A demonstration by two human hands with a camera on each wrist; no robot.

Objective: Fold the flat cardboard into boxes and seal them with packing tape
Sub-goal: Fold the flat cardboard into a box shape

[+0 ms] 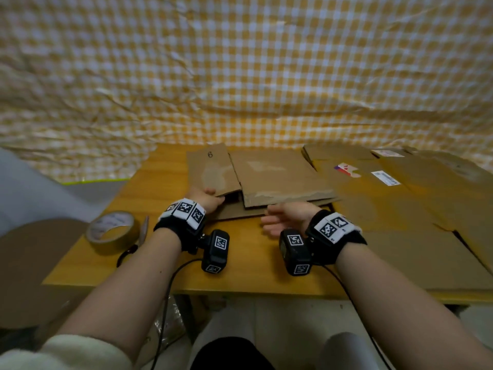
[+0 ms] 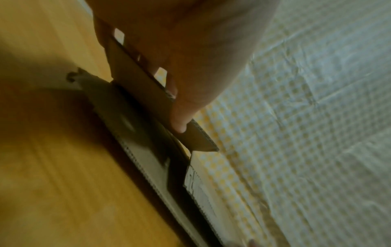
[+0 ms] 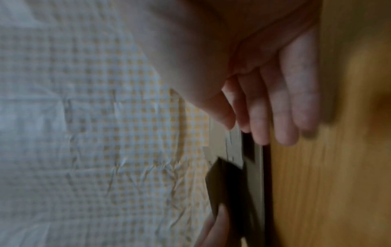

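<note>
A flattened brown cardboard box [image 1: 277, 177] lies in the middle of the wooden table [image 1: 240, 273]. My left hand [image 1: 212, 199] pinches the near edge of its left flap [image 1: 210, 172], marked "6", and lifts it a little. The left wrist view shows my left hand [image 2: 175, 115] with thumb under and fingers over that flap [image 2: 135, 71]. My right hand [image 1: 280, 218] hovers by the box's near edge, fingers straight, holding nothing. Seen from the right wrist, my right hand [image 3: 273, 120] has its fingertips close to the cardboard edge [image 3: 234, 147]. A roll of brown packing tape [image 1: 113, 232] sits at the left.
A wide stack of flat cardboard sheets [image 1: 400, 209] with labels covers the table's right side. Scissors [image 1: 138, 236] lie beside the tape roll. A yellow checked cloth [image 1: 240, 76] hangs behind the table. More cardboard [image 1: 34, 263] leans at the lower left.
</note>
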